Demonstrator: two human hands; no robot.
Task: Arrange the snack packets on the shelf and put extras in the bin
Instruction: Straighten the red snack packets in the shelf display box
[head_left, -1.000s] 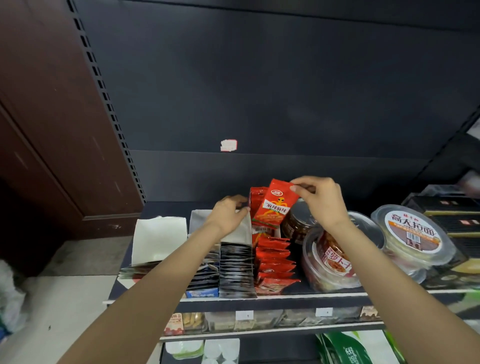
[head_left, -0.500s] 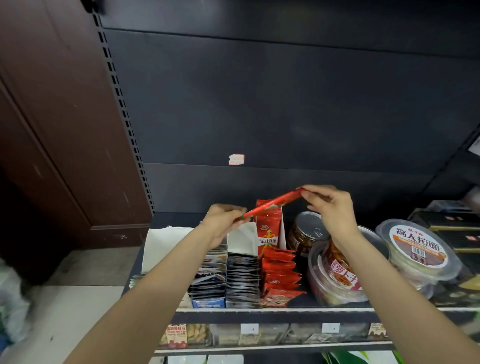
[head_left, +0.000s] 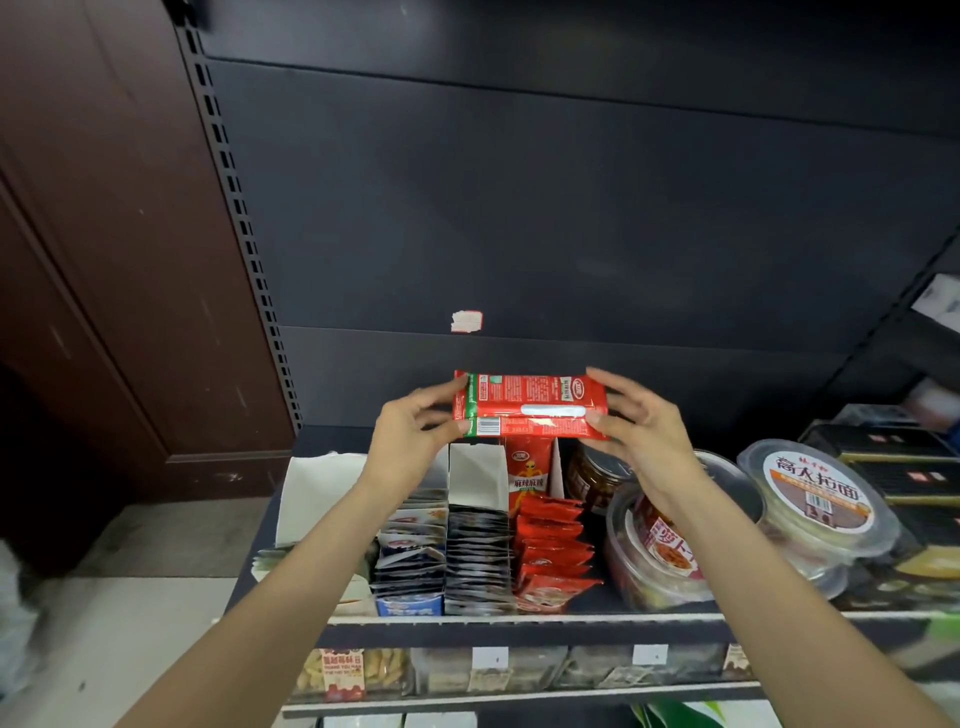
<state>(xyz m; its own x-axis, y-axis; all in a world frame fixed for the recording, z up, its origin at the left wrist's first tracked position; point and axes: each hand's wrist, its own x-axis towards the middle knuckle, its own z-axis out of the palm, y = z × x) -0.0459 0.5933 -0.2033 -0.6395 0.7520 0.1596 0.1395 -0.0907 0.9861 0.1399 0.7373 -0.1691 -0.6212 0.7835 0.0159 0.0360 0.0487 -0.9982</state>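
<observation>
fingers (head_left: 460, 427) of both hands pinch red packet (head_left: 530, 404) ends | open box (head_left: 540, 519): red packets, one upright

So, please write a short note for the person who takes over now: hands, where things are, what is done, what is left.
Left hand and right hand each pinch one end of a red snack packet, held level above the shelf, back side showing.
A row of red packets already stands on the shelf, beside the dark packets.
Left: put this packet in the row. No bin is in view.
</observation>
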